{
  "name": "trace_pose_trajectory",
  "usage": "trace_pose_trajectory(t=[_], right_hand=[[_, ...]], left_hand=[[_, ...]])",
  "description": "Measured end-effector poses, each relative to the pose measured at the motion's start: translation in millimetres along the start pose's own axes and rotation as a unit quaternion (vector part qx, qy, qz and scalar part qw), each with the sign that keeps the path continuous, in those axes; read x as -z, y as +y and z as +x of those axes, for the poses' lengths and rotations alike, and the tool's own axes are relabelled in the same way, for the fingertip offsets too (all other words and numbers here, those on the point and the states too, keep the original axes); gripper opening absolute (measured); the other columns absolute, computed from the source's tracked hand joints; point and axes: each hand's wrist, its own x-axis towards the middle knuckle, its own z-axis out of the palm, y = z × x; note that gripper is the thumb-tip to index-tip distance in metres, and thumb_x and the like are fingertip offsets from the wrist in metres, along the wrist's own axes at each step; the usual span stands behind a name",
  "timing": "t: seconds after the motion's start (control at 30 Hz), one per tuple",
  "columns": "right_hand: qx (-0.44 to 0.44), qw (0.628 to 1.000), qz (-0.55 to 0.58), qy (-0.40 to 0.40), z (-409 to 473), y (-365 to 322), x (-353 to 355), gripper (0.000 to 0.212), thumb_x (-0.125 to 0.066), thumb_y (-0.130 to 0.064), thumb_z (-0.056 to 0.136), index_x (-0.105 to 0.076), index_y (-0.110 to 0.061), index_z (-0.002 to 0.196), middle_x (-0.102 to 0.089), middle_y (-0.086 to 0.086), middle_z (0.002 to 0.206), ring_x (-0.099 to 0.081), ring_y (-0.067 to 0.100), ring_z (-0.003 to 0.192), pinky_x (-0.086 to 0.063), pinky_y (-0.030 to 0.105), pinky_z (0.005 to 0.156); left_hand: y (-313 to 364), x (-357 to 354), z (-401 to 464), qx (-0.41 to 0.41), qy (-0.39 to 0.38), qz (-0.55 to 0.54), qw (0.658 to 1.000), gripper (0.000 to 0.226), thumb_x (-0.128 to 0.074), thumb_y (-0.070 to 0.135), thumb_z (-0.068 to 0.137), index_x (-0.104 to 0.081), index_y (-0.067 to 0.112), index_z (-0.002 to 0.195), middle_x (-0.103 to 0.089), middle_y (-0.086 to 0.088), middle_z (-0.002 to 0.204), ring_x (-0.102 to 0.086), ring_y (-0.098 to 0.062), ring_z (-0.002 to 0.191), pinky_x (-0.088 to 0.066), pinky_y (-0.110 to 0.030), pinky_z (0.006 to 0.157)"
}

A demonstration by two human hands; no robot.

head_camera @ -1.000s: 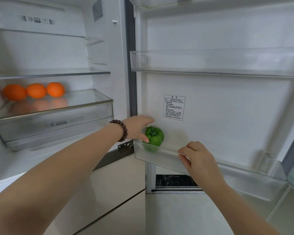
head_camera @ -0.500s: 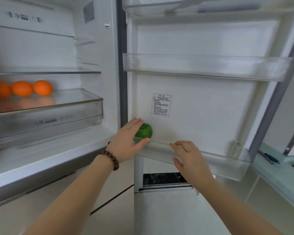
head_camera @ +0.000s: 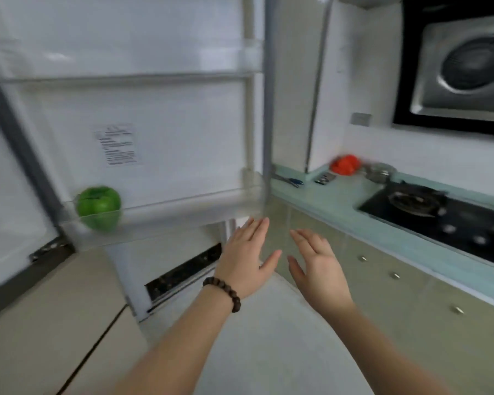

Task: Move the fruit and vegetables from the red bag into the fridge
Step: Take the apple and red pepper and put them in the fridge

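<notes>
While the pepper sits in the left end of the lower door bin, both hands hang empty below the bin's right end! The left hand, bead bracelet at its wrist, has its fingers flat and spread; the right hand is splayed wide just beside it. Far off on the counter, near the stove, lies the red bag.

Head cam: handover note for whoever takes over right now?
Left hand and right hand: both open and empty, away from the door.
Green pepper sits in the lower door bin of the open fridge; that piece is done.
Red bag is on the counter by the stove; its contents can't be seen.
Left: fetch whatever produce remains, then shelve it.
</notes>
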Motion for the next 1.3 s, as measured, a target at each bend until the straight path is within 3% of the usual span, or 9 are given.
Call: trace_pose_trajectory(t=[0.23,0.57,0.87,1.07,1.3], right_hand=[[-0.205,0.968,-0.132,0.056,-142,98,104,0.047,-0.061,-0.016,0.086,-0.051,-0.005,0.13,-0.054,0.013,0.132,-0.045,0.031,0.124,-0.034,0.034,0.105],[-0.473,0.825,-0.268,0.154,-364,163,263,0.047,-0.06,-0.014,0.085,-0.051,-0.004,0.129,-0.054,0.012,0.131,-0.045,0.032,0.125,-0.039,0.039,0.104],[-0.597,0.697,-0.33,0.222,-502,218,379,0.044,-0.056,-0.017,0.09,-0.05,-0.007,0.132,-0.052,0.007,0.134,-0.041,0.025,0.13,-0.035,0.033,0.105],[-0.644,0.639,-0.337,0.253,-561,244,448,0.042,-0.055,-0.022,0.09,-0.052,-0.011,0.131,-0.051,0.004,0.136,-0.04,0.021,0.13,-0.035,0.031,0.105],[-0.687,0.585,-0.345,0.259,-601,294,500,0.039,-0.058,-0.022,0.089,-0.056,-0.011,0.127,-0.051,0.005,0.135,-0.041,0.022,0.129,-0.034,0.031,0.106]], left_hand=[[139,-117,-4,-0.134,-0.112,-0.056,0.983,0.07,-0.038,0.049,0.087,-0.031,0.01,0.144,-0.038,-0.008,0.148,-0.03,-0.025,0.138,-0.025,-0.042,0.113],[395,-226,-63,-0.349,-0.246,-0.169,0.888,0.069,-0.041,0.048,0.087,-0.032,0.011,0.144,-0.036,-0.007,0.149,-0.028,-0.022,0.14,-0.023,-0.038,0.115],[619,-300,-125,-0.476,-0.318,-0.217,0.791,0.074,-0.033,0.053,0.083,-0.028,0.014,0.145,-0.031,-0.004,0.152,-0.022,-0.019,0.142,-0.018,-0.034,0.116],[733,-329,-158,-0.534,-0.339,-0.229,0.74,0.066,-0.042,0.049,0.091,-0.025,0.018,0.147,-0.028,0.0,0.153,-0.019,-0.016,0.143,-0.016,-0.034,0.116],[820,-369,-161,-0.564,-0.358,-0.232,0.707,0.066,-0.04,0.049,0.092,-0.022,0.02,0.148,-0.025,0.001,0.154,-0.016,-0.014,0.143,-0.013,-0.033,0.117]])
